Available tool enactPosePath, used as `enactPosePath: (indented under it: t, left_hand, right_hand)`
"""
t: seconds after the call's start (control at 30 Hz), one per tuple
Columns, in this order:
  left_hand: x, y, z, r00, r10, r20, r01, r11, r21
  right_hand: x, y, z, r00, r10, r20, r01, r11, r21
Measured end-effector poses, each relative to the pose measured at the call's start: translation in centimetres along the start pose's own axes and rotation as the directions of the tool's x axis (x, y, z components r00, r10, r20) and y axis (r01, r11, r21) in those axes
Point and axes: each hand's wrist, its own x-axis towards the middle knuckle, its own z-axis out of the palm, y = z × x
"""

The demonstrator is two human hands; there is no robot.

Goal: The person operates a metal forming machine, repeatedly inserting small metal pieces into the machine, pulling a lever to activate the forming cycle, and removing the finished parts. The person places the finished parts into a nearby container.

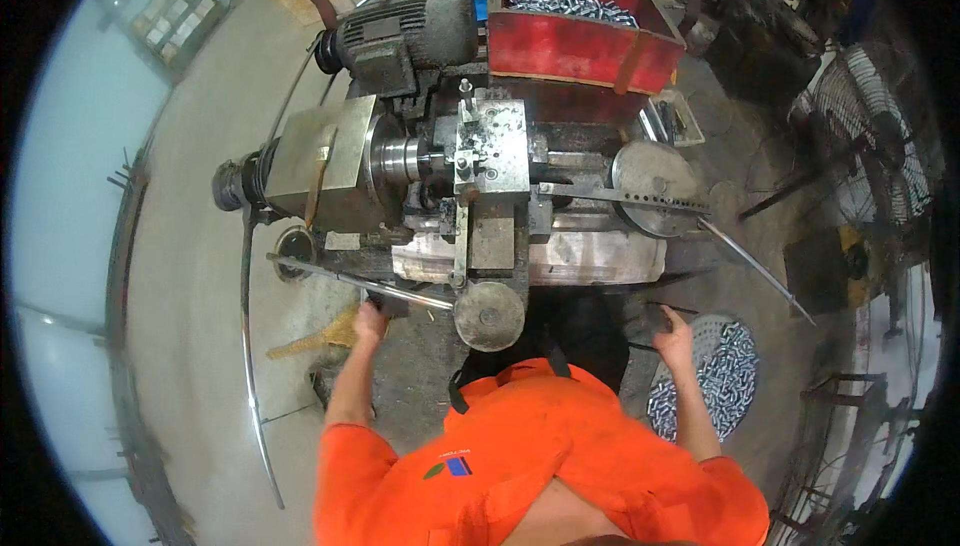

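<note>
My left hand hangs low beside the lathe's front, closed, near a dark object and a small pale strip. What is inside its fingers is hidden. Above it a long metal lever runs to a round metal plate in front of my waist. My right hand is low on the other side, with one finger stretched out near a thin dark rod. It seems to hold nothing. Close by it stands a round basin full of short shiny metal pins. Neither hand touches the lathe's tool block.
Ahead are the lathe's headstock, a motor and a red bin of metal pins. A round disc carries a perforated bar and a lever jutting right. A fan stands far right; a long rod is at left.
</note>
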Motion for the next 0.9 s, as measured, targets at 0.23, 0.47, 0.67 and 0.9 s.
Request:
enactPosePath:
  t: [0.23, 0.47, 0.67, 0.9]
  left_hand:
    - [-2.4, -1.9, -5.8, 0.992, 0.103, 0.073, -0.102, 0.995, -0.011]
    - [-5.7, -7.6, -13.8, 0.97, 0.236, 0.06, -0.215, 0.946, -0.244]
    - [-14.4, -13.3, -27.3, 0.784, -0.105, -0.611, -0.129, 0.937, -0.326]
    - [-12.3, -23.4, -20.5, 0.891, -0.233, -0.39, 0.211, 0.972, -0.1]
  right_hand:
    - [7.6, -11.1, -5.9, 0.995, -0.075, 0.071, 0.063, 0.985, 0.158]
    - [14.1, -32.5, -3.4, 0.625, -0.78, -0.014, 0.768, 0.612, 0.186]
    - [15.6, -44.0, 6.1, 0.497, -0.84, 0.216, 0.86, 0.51, 0.004]
    - [16.7, -45.2, 10.7, 0.444, -0.859, 0.255, 0.89, 0.456, -0.014]
